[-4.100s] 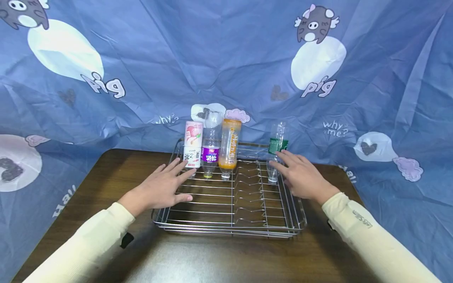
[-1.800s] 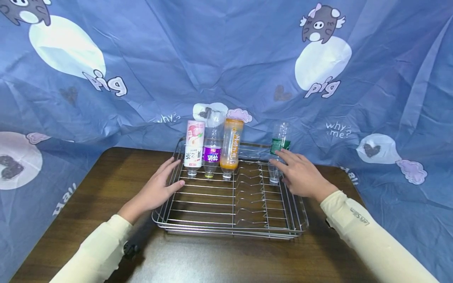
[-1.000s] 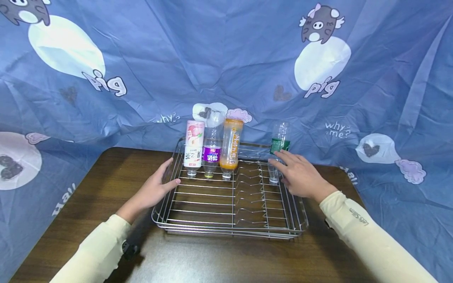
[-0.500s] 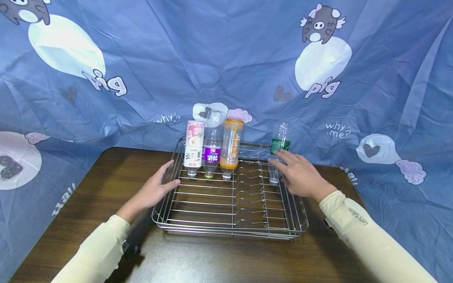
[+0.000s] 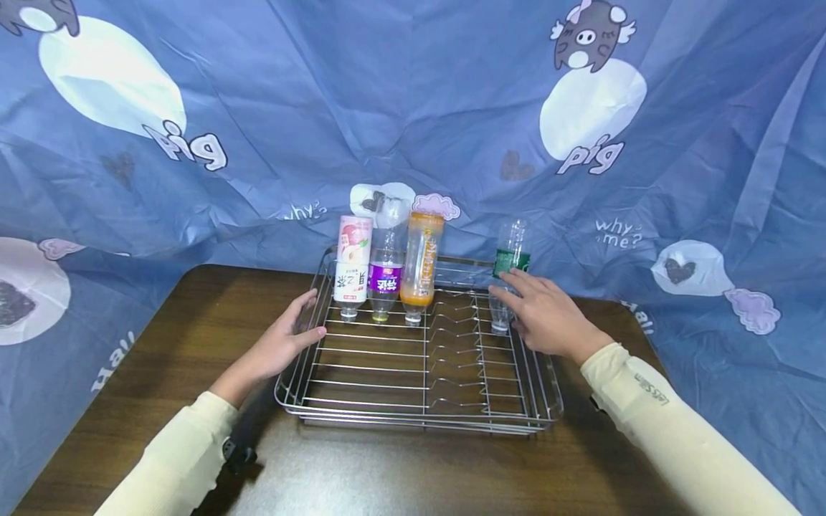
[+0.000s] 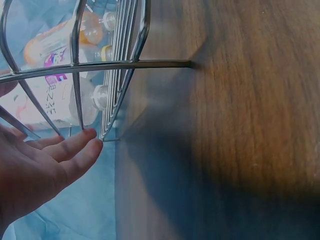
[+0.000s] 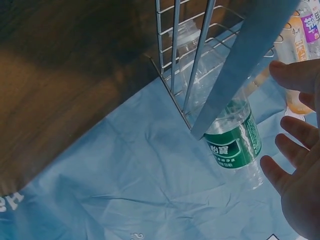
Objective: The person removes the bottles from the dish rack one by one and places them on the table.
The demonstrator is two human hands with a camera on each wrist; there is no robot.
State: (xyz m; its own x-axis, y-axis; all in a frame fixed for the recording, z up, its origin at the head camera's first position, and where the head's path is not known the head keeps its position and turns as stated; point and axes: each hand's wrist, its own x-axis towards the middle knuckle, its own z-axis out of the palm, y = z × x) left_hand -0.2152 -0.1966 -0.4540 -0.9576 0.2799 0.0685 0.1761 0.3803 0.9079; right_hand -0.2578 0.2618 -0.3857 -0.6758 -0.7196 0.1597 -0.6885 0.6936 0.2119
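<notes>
A metal wire dish rack (image 5: 361,389) stands on the table. Along its back, several plastic bottles lean cap-down: one with a pink and white label (image 5: 351,261), one with a purple label (image 5: 386,279), and an orange one (image 5: 422,261). My left hand (image 5: 277,347) is at the rack's left side, thumb over the rim. In the left wrist view, its straight fingers (image 6: 75,152) lie along the outer wires. My right hand (image 5: 548,312) hovers with fingers spread by a clear bottle with a green label (image 7: 232,142) in the back right corner; the right wrist view shows a gap between them.
The brown wooden table (image 5: 361,473) reaches out around the rack on the front and sides. Behind it hangs a blue curtain (image 5: 452,107) with pig prints, close to the bottle bases. Wavy wire dividers (image 5: 454,349) run down the rack's right half.
My left hand has moved from over the rack's left end, by the pink-labelled bottle, out to the rack's left side. My right hand and the bottles stay in place.
</notes>
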